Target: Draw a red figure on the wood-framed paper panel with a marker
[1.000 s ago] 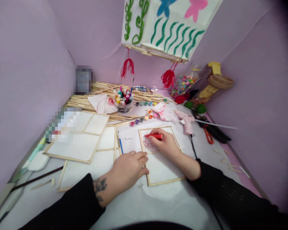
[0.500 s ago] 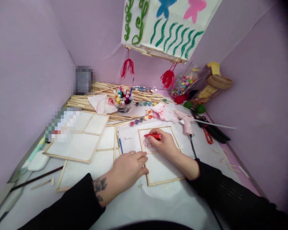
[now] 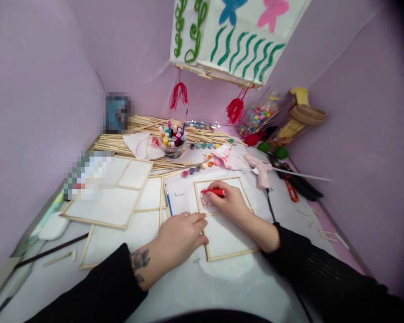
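Note:
A red marker [image 3: 218, 192] is pinched in my right hand [image 3: 231, 202], its tip at the upper left of a white panel framed in thin wooden sticks [image 3: 230, 237]. Red rounded outlines [image 3: 207, 200] show on the panel beside the tip, partly covered by my fingers. My left hand [image 3: 182, 235] lies flat with fingers stretched out, fingertips on the panel's left edge stick. Just beyond that hand, a blue paintbrush [image 3: 169, 200] rests on the table, with a small white piece [image 3: 179, 194] nearby.
More framed panels [image 3: 104, 206] overlap at left. Behind stand a tub of markers [image 3: 173, 146], wooden sticks [image 3: 117, 142] and small paint pots [image 3: 198, 168]. A pink glue gun [image 3: 261, 170] and pliers [image 3: 291, 190] lie at right. A painted lantern [image 3: 235, 45] with red tassels hangs above.
The marker and my right fingers have shifted very slightly at the red outlines. My left hand stays in place.

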Demonstrator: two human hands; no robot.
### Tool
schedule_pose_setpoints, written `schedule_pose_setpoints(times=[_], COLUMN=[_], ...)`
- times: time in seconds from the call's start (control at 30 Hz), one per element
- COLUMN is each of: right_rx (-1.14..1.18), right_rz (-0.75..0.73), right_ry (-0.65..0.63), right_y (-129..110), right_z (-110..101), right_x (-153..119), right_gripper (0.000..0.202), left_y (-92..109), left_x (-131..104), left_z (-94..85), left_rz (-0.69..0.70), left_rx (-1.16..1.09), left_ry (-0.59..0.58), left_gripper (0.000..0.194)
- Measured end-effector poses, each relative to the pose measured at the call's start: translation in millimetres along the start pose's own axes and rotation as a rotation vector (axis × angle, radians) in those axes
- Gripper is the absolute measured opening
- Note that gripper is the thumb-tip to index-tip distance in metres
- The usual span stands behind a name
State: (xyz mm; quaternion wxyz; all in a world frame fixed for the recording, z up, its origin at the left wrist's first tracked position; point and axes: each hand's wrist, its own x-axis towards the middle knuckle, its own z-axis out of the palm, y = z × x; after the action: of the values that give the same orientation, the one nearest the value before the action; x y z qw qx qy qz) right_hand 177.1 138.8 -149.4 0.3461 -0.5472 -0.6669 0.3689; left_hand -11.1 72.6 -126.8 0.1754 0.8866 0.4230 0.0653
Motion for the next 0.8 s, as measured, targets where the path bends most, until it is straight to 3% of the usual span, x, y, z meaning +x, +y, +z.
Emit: schedule_pose_setpoints(times=[0.2,0.4,0.8], right_rx=[0.042,-0.045,-0.041], right_rz=[0.024,-0.003,0.020], right_ry=[-0.034,0.054,0.075], right_y=[-0.4,-2.5,-3.8], right_z=[0.3,-1.1,-1.3], right_x=[0.0,0.9,0.9], right_gripper=[0.009,0.009,0.009], left_y=[0.3,-0.2,-0.4], left_x=[-0.1,-0.1,-1.1], left_z=[-0.6,1.2,1.8], left_rz=[0.006,0.012,0.017], left_rx=[-0.001,0.009,-0.003], left_ry=[0.001,0.015,0.023], left_gripper=[0.030,0.030,0.030])
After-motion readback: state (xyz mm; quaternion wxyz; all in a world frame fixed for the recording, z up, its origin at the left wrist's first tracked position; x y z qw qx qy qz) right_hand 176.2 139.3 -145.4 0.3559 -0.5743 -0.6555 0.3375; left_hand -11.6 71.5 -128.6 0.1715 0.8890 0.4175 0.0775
